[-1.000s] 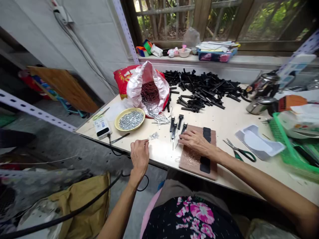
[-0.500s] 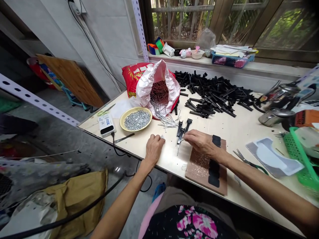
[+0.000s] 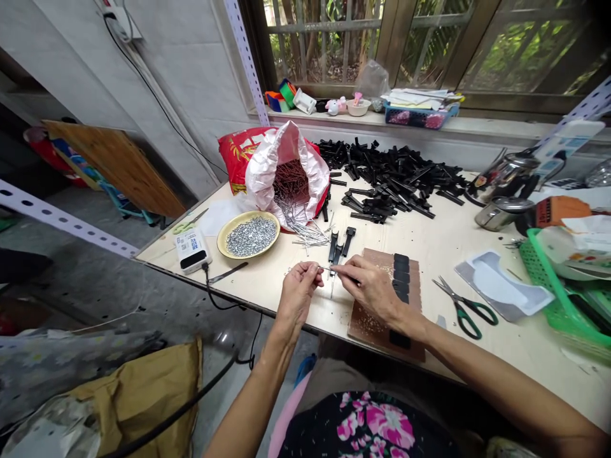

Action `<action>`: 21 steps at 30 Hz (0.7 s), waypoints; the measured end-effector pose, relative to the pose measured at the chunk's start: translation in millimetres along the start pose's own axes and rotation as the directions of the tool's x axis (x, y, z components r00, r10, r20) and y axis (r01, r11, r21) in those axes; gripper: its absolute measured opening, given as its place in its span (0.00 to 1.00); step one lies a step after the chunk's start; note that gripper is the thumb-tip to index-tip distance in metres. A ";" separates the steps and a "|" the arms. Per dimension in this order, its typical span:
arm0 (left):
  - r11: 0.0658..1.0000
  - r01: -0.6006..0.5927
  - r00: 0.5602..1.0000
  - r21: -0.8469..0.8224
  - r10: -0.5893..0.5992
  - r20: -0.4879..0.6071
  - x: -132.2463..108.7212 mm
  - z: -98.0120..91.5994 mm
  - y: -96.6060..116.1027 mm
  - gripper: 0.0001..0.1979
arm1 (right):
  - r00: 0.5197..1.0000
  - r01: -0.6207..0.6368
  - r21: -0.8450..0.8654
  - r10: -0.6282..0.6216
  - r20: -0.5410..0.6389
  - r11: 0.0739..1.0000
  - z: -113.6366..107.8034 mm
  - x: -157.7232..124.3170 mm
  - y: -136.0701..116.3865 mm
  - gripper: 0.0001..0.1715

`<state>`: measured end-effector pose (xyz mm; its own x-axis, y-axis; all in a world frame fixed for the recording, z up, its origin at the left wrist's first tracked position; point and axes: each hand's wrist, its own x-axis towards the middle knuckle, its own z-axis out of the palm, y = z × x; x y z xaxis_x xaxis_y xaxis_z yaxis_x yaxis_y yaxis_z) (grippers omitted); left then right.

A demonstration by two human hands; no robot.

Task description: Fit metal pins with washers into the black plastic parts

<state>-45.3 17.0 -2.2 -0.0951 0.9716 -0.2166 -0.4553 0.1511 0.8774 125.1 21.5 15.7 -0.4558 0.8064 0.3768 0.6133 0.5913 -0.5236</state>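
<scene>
My right hand (image 3: pixel 367 286) is closed round a slim black plastic piece (image 3: pixel 335 271), and a thin metal pin (image 3: pixel 326 268) sticks out of it to the left. At the pin's tip, my left hand (image 3: pixel 298 286) pinches with thumb and forefinger; whatever lies between them is too small to make out. Just behind the fingertips, several black plastic pieces (image 3: pixel 350 238) lie on the table, some with pins in them. Loose metal pins (image 3: pixel 310 235) spill from a red and white bag (image 3: pixel 258 175). A yellow dish (image 3: pixel 223 247) of small silvery metal bits stands left of my left hand.
A brown board (image 3: pixel 413 353) with black pads lies under my right forearm. Green-handled scissors (image 3: pixel 465 305), a white curved sheet (image 3: pixel 496 286) and a green basket (image 3: pixel 548 289) are to the right. Black pieces (image 3: pixel 396 172) heap up at the back. A power bank (image 3: pixel 191 249) sits left.
My left hand has lifted off the tabletop and come right to the pin's tip. My right hand now holds the black piece pointing left. The camera view has shifted somewhat.
</scene>
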 end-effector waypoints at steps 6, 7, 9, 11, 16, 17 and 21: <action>0.995 0.045 0.999 -0.094 -0.043 0.024 -6.6 11.5 1.0 0.16 | 0.999 -0.032 -0.150 0.034 0.011 0.988 -12.6 -6.2 -6.0 0.16; 0.996 0.042 0.999 -0.084 -0.040 0.025 -7.0 12.3 0.5 0.16 | 0.999 -0.036 -0.182 0.036 -0.001 0.983 -13.5 -7.6 -6.4 0.15; 0.998 0.027 0.999 -0.058 -0.026 0.020 -7.7 14.2 -0.8 0.15 | 0.999 -0.036 -0.248 0.030 -0.029 0.968 -14.1 -10.3 -6.3 0.14; 0.999 0.013 1.000 -0.035 -0.013 0.017 -8.1 16.3 -2.2 0.15 | 0.998 -0.027 -0.300 0.010 -0.058 0.953 -14.2 -12.8 -5.7 0.13; 0.998 0.062 0.996 -0.014 -0.062 0.058 -9.4 20.8 -4.7 0.16 | 0.995 -0.025 -0.337 -0.009 -0.098 0.941 -16.7 -17.5 -6.2 0.13; 0.998 0.069 0.996 -0.005 -0.068 0.064 -9.8 21.7 -5.1 0.16 | 0.995 -0.029 -0.340 -0.007 -0.102 0.940 -17.4 -18.2 -6.6 0.13; 0.997 0.064 0.994 0.033 -0.066 0.085 -11.0 25.3 -5.9 0.15 | 0.993 -0.057 -0.347 0.018 -0.114 0.936 -19.6 -21.7 -8.0 0.14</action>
<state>-19.2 10.0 5.9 0.0112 0.9714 -0.2371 -0.4308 0.2187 0.8756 142.7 -0.5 26.6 -0.3685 0.8125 0.4517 0.8236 0.5107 -0.2467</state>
